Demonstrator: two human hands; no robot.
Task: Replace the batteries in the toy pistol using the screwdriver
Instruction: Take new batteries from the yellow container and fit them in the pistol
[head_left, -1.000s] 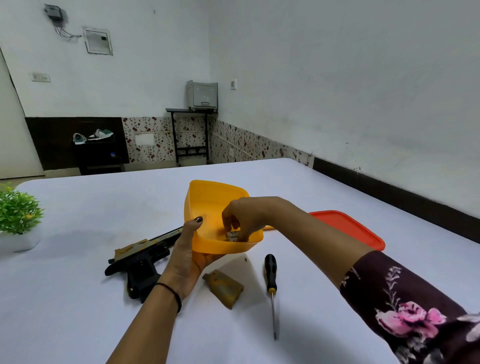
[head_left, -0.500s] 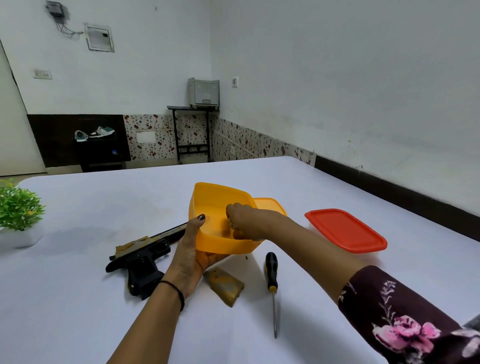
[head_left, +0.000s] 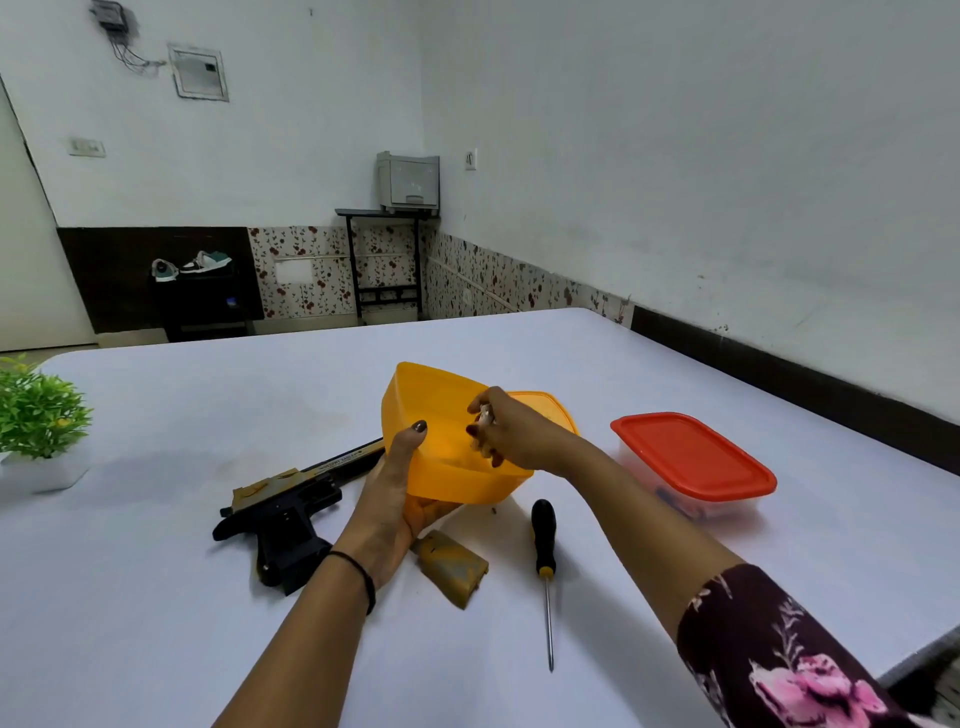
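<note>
My left hand (head_left: 392, 493) grips a yellow plastic box (head_left: 441, 457) from below and tilts it toward me above the table. My right hand (head_left: 511, 434) sits at the box's rim with its fingers curled round small pale items, probably batteries (head_left: 485, 414). The black and gold toy pistol (head_left: 291, 506) lies on the table left of my left hand. Its detached gold battery cover (head_left: 453, 566) lies in front of the box. A black-handled screwdriver (head_left: 544, 561) lies to the right of the cover, tip pointing toward me.
The yellow box's lid (head_left: 545, 405) lies behind my right hand. A clear container with a red lid (head_left: 693, 460) stands to the right. A small green plant in a white pot (head_left: 41, 415) stands at the left edge of the white table (head_left: 208, 405).
My right hand has lifted out of the yellow box up to its rim, holding small pale items. The box is tilted more steeply toward me.
</note>
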